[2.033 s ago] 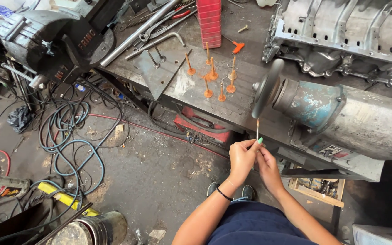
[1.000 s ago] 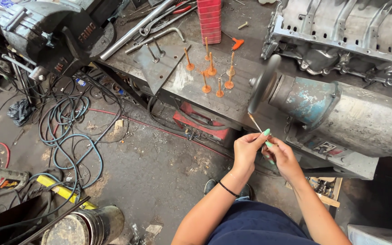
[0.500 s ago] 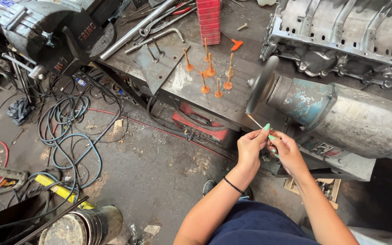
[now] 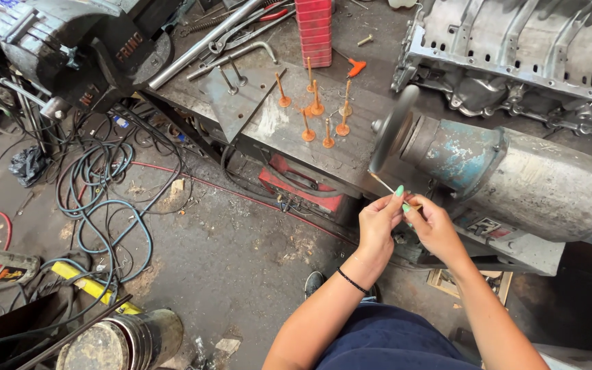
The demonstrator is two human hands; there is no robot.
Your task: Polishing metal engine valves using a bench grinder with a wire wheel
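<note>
Head view, looking down at a workshop. Left hand (image 4: 378, 223) and right hand (image 4: 433, 226) are raised together in front of the grinder, fingertips nearly touching. Both are pinched closed on a thin, pale metal valve stem (image 4: 382, 182): the left holds it between thumb and forefinger, the right grips the nearer end (the end itself is hidden by the fingers). A black band sits on the left wrist.

The stem slants up and to the left; its far tip lies at the lower edge of the grey round grinding wheel (image 4: 393, 127). Contact cannot be confirmed at this size. The wheel is mounted on a large bench grinder with a worn blue and grey motor housing (image 4: 515, 178), which runs off to the right.

Behind the wheel, on the stained metal desk (image 4: 268, 123), six rust-orange engine valves (image 4: 316, 103) stand upright, stems up, in a loose cluster. A stack of red plastic boxes (image 4: 314, 31) stands farther back. Grey cast engine block (image 4: 522, 55) lies at the top right. Heavy dark bench vise (image 4: 83, 48) is at the top left.

On the dirty concrete floor: coiled blue and black cables (image 4: 97, 185), a rusty round metal can (image 4: 118, 342).
</note>
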